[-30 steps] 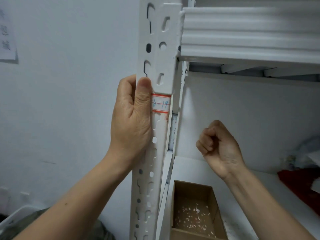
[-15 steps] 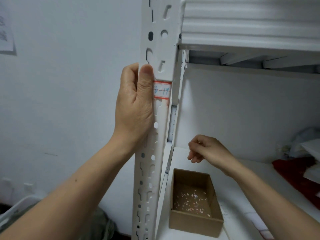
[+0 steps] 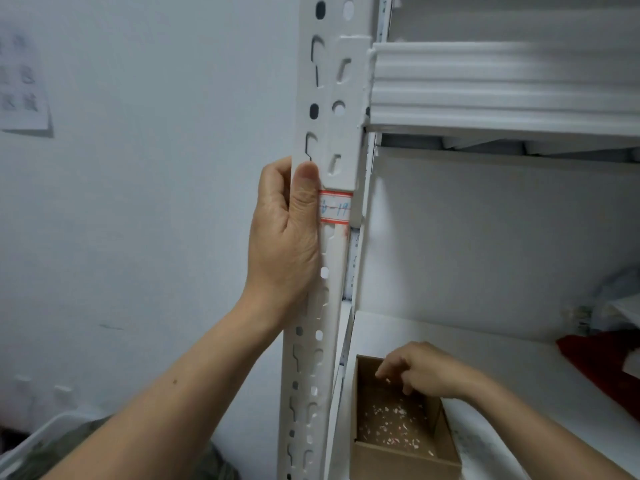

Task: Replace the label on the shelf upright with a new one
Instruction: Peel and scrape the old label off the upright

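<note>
A white perforated shelf upright (image 3: pixel 329 84) runs top to bottom through the middle of the view. A small white label (image 3: pixel 335 206) with red edges and blue handwriting is stuck on it at mid height. My left hand (image 3: pixel 284 237) grips the upright, thumb lying along its front and covering the label's left end. My right hand (image 3: pixel 420 370) hangs low over a cardboard box (image 3: pixel 401 455) on the lower shelf, fingers pointing down and loosely curled above the box's far left corner. Small white and pink paper scraps litter the box floor; whether the fingers pinch one I cannot make out.
A white shelf board (image 3: pixel 502 348) carries the box. A ribbed white beam (image 3: pixel 502 84) crosses above at the right. Red cloth (image 3: pixel 602 358) and pale bags lie at the far right. A paper notice (image 3: pixel 24 84) hangs on the left wall.
My right hand, a raised fist a second ago, has dropped down to the box and loosened. My left hand has stayed gripping the upright by the label.
</note>
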